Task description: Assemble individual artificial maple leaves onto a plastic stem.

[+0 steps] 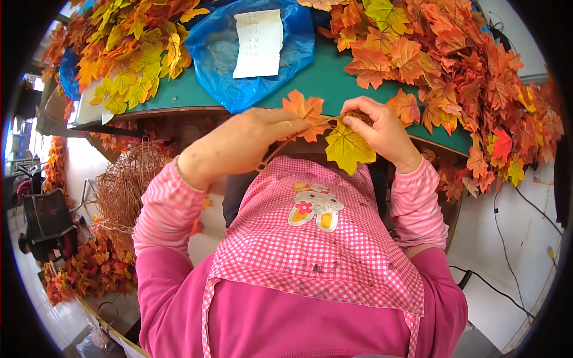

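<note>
My left hand point(242, 143) is closed around a thin brown artificial vine stem point(280, 146), its fingers reaching to the right. One end of the stem curls into a small loop below that hand. An orange artificial maple leaf point(305, 112) stands out just past the left fingertips. Thumb and fingers of my right hand point(382, 128) pinch a yellow-green artificial maple leaf point(351, 146) near its base, where it meets the stem. The fingers partly hide that joint. Both hands are above my lap, at the near edge of the green table point(179, 95).
Heaped orange leaves point(441, 59) cover the table's right side; yellow and orange leaves point(143, 53) lie at the left. Between them is a blue plastic bag point(209, 53) under a handwritten paper point(258, 45). Bundled brown stems point(128, 185) hang at left, near a black chair point(51, 221).
</note>
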Demonstrator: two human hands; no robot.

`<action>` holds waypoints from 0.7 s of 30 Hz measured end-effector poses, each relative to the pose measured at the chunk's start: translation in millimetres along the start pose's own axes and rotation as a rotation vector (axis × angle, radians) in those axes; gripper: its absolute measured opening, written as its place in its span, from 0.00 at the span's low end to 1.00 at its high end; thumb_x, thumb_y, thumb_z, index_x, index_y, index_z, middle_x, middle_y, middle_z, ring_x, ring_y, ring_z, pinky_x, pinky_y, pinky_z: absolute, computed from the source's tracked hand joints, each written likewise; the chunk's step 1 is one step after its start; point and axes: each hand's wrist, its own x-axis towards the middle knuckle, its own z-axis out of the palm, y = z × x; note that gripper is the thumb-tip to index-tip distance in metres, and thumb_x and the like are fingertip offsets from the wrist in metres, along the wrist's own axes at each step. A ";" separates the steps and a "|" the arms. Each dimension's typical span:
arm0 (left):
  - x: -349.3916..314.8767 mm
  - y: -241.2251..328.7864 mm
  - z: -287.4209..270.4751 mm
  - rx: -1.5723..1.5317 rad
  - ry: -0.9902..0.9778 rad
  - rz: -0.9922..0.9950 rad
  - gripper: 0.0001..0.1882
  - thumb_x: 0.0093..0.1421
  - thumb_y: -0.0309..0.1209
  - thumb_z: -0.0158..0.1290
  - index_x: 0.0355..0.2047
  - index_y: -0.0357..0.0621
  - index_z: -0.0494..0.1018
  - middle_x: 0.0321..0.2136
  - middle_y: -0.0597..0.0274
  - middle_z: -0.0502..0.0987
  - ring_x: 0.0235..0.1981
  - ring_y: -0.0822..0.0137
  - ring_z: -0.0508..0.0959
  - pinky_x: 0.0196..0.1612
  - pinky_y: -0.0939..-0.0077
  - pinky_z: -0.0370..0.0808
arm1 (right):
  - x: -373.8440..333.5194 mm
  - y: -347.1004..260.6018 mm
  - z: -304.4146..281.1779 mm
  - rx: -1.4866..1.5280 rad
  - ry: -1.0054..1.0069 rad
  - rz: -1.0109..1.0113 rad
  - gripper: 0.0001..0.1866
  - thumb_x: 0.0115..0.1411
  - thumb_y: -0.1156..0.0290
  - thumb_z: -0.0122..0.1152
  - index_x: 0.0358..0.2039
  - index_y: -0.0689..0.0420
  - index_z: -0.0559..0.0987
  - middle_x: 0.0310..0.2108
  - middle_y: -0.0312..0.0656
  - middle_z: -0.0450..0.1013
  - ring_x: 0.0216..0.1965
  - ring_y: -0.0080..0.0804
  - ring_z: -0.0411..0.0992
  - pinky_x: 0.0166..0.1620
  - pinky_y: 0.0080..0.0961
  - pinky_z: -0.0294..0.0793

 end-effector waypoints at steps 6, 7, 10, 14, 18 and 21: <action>3.8 11.8 -23.3 -0.106 -0.025 -0.168 0.22 0.54 0.15 0.44 0.51 0.37 0.70 0.43 0.49 0.76 0.43 0.54 0.77 0.47 0.70 0.74 | -2.5 -3.7 4.8 -0.152 0.034 -0.140 0.06 0.56 0.77 0.58 0.35 0.62 0.74 0.31 0.39 0.70 0.33 0.27 0.70 0.38 0.21 0.69; 5.3 9.5 -34.3 -0.303 -0.147 -0.181 0.20 0.56 0.19 0.45 0.50 0.37 0.71 0.42 0.50 0.77 0.41 0.55 0.78 0.44 0.70 0.74 | -2.3 -5.3 4.4 -0.172 0.027 -0.128 0.06 0.55 0.77 0.58 0.35 0.62 0.74 0.30 0.39 0.70 0.33 0.28 0.71 0.37 0.22 0.69; 11.6 4.1 -61.8 -0.296 -0.092 -0.205 0.15 0.60 0.26 0.47 0.47 0.36 0.74 0.41 0.51 0.79 0.41 0.58 0.79 0.45 0.70 0.74 | -2.8 -12.5 4.1 -0.206 0.035 -0.199 0.06 0.56 0.78 0.58 0.35 0.63 0.74 0.30 0.39 0.71 0.32 0.28 0.71 0.36 0.22 0.69; 32.7 18.9 -23.7 -0.128 0.155 -0.199 0.13 0.61 0.31 0.52 0.41 0.36 0.75 0.35 0.50 0.79 0.37 0.58 0.80 0.40 0.70 0.75 | -3.0 -19.7 5.1 -0.063 0.032 -0.115 0.07 0.58 0.77 0.58 0.37 0.63 0.75 0.32 0.37 0.71 0.33 0.23 0.71 0.37 0.19 0.69; 45.5 21.1 25.8 -0.134 0.325 -0.257 0.11 0.61 0.32 0.51 0.38 0.36 0.75 0.22 0.57 0.79 0.26 0.65 0.81 0.31 0.72 0.76 | -0.4 -16.9 5.5 -0.045 0.073 -0.116 0.08 0.58 0.78 0.59 0.39 0.61 0.75 0.34 0.35 0.71 0.34 0.21 0.70 0.39 0.17 0.70; 51.2 7.6 39.2 -0.367 0.452 -0.344 0.09 0.61 0.28 0.51 0.38 0.35 0.75 0.23 0.60 0.78 0.25 0.73 0.78 0.29 0.79 0.74 | 3.5 -9.1 8.5 -0.155 0.270 -0.282 0.16 0.56 0.76 0.62 0.45 0.58 0.71 0.36 0.36 0.72 0.37 0.20 0.71 0.41 0.18 0.70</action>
